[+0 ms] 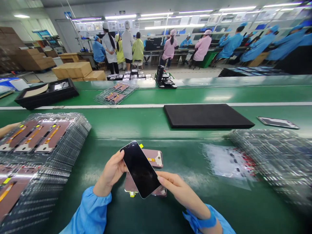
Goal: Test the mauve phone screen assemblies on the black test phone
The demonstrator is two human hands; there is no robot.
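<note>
A phone screen (140, 172), black and glossy with a thin pale edge, is held tilted above the bench between both hands. My left hand (113, 170) pinches its upper left side, thumb on the front face. At its lower right edge, my right hand (174, 185) grips it between thumb and fingers. Beneath it, two more screen panels lie back side up on the green surface: one panel (158, 158) shows an orange flex cable and yellow tab, the other panel (130, 183) is largely covered by the held screen.
Stacked clear trays (73, 143) with brown-backed panels stand at left; another person's hand (8, 129) reaches in there. To the right are clear trays (273, 159) and plastic film (226, 162). A black foam slab (207, 116) lies ahead, a phone-like panel (278, 122) beyond it.
</note>
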